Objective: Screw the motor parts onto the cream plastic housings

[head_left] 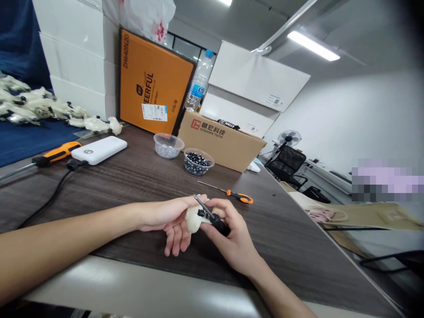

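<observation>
In the head view, my left hand (179, 221) is turned palm up near the table's front edge, with a cream-white plastic piece (192, 220) with black parts held between thumb and fingers. My right hand (232, 234) is closed around the black handle of a screwdriver (219, 224). The metal shaft points up and left, crossing in front of the white piece. Right fingertips also reach the piece's right side; whether they grip it is hidden. Behind both hands lies a smaller orange-and-black screwdriver (240, 196) on the dark table (159, 176).
Two clear tubs stand at the back: one with small screws (198, 162), one tub (168, 146) with unclear contents. Left are a white power bank (99, 150) with a black cable, a larger screwdriver (56, 153) and several white figures (43, 106). Boxes (218, 139) line the back.
</observation>
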Demonstrator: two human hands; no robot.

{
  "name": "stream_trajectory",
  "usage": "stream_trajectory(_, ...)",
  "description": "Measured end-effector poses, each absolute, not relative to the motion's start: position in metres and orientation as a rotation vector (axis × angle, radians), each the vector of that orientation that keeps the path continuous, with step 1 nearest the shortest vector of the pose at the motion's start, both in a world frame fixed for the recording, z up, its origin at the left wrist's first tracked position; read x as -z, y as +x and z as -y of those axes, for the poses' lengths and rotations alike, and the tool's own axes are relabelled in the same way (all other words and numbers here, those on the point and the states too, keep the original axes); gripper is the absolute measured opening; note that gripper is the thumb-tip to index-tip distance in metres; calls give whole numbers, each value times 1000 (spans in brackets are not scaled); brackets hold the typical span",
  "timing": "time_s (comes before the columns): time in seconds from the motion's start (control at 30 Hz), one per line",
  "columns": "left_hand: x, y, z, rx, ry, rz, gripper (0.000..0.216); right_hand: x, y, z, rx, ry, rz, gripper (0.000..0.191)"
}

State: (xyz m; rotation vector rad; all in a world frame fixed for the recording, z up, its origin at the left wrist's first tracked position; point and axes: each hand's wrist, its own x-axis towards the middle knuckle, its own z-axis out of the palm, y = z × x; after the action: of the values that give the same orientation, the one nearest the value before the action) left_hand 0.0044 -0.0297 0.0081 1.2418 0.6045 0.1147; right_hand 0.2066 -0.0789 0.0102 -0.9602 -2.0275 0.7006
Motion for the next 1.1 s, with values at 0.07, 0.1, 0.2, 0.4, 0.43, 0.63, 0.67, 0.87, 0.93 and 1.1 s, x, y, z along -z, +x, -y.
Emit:
stream_trajectory(0.07,-7,4,29,-84,1238,-622,105,-12,206,79,-714,-959,2040,44)
stream_trajectory(0.1,-7,4,28,-78,1241,-631,105,-12,207,79,-716,-957,2049,47)
stream_trajectory(0.2,-4,3,27,-72,1264,-619,107,-14,211,79,-698,-953,2075,48)
stream_trajectory(0.4,-2,1,27,-57,1273,-549,106,-10,216,75,-634,-935,2144,72)
stream_trajectory(0.43,-1,1,27,-56,1275,-539,105,-10,216,75,-603,-932,2150,71)
stream_trajectory(0.63,3,-4,26,-83,1272,-457,98,-10,214,79,-422,-855,2181,48)
stream_trajectory(0.67,3,-5,26,-89,1274,-458,98,-10,214,81,-403,-831,2195,42)
stream_trajectory(0.87,1,-1,27,-85,1374,-555,107,-12,216,83,-315,-723,2224,42)
stream_trajectory(0.93,0,0,28,-129,1446,-588,107,-12,217,82,-289,-723,2191,41)
stream_trajectory(1.1,-5,-2,34,-444,1564,-674,90,-14,215,80,-273,-813,2064,28)
